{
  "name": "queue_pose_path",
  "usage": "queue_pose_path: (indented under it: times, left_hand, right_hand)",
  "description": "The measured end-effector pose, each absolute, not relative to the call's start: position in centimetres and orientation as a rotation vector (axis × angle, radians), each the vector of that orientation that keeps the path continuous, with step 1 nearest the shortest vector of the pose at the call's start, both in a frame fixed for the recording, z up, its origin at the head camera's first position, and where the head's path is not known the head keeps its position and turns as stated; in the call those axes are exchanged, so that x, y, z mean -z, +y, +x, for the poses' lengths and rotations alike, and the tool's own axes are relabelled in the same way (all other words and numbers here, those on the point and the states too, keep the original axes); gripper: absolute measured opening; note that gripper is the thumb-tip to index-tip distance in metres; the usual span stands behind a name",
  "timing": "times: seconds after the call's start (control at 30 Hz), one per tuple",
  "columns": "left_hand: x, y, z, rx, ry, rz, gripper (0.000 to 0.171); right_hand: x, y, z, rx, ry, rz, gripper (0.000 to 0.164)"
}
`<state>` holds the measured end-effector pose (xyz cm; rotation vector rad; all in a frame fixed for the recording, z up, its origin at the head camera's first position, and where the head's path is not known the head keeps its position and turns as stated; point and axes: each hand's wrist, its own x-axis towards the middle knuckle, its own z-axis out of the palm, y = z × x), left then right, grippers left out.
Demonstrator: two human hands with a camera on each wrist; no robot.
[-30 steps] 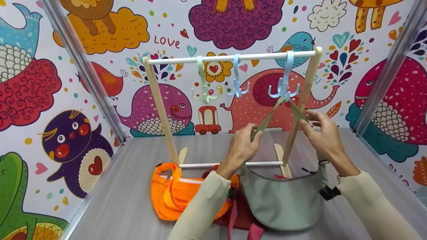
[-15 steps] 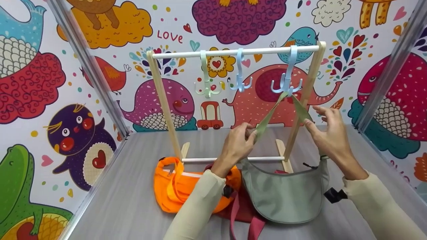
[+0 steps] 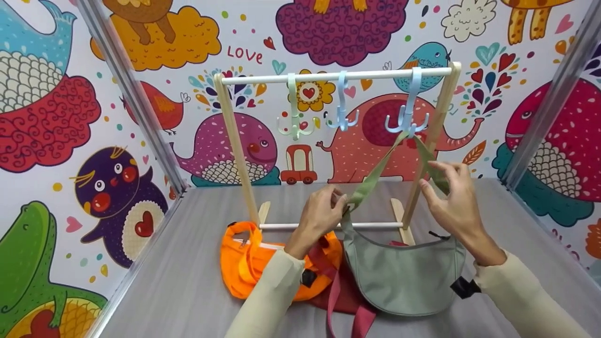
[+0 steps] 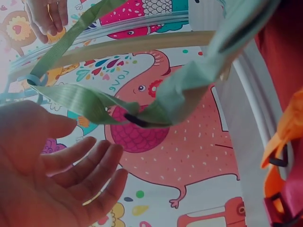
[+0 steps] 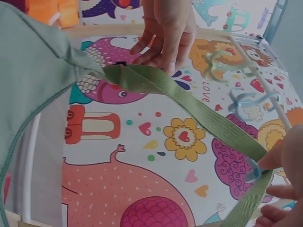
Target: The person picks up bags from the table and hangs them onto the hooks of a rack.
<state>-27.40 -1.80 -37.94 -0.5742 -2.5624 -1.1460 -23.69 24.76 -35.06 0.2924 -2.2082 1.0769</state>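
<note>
Grey surface [image 3: 188, 263] under the rack [image 3: 375, 74]: grey-green bag [image 3: 408, 277] below the right-end blue hook [image 3: 410, 110], strap [image 3: 374, 177] looped on it, left grip [image 3: 321, 212] and right grip [image 3: 453, 204] relaxed, holding nothing; shallow seating could let it slip off.

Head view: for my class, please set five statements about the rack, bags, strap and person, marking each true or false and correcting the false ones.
1. Three hooks hang from the rack's top bar. True.
2. The strap of the gray bag hangs on the leftmost hook. False: it hangs on the rightmost hook.
3. The orange bag lies left of the gray bag. True.
4. The left hand grips the orange bag. False: it is by the gray bag's strap.
5. Both sleeves are black. False: they are cream.
</note>
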Motion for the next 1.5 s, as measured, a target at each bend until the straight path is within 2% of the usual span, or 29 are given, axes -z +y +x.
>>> queue_pose_path:
  times: [0.4, 0.97, 1.23, 1.5]
  left_hand:
    - [40.0, -4.2, -27.2, 1.116, -2.716, -0.47, 0.017]
    - [42.9, -5.7, -26.8, 1.069, -2.9, -0.414, 0.017]
    - [44.5, -6.4, -26.5, 0.991, -2.968, -0.411, 0.011]
    - [45.6, -7.2, -25.9, 0.883, -3.036, -0.438, 0.019]
  right_hand:
    - [38.8, 22.4, -24.3, -0.964, -2.142, 0.583, 0.026]
    - [42.9, 19.1, -23.2, -0.953, -2.271, 0.866, 0.025]
    - [44.0, 17.6, -22.2, -0.933, -2.36, 0.949, 0.018]
    - [45.1, 15.4, -21.6, -1.076, -2.411, 1.103, 0.006]
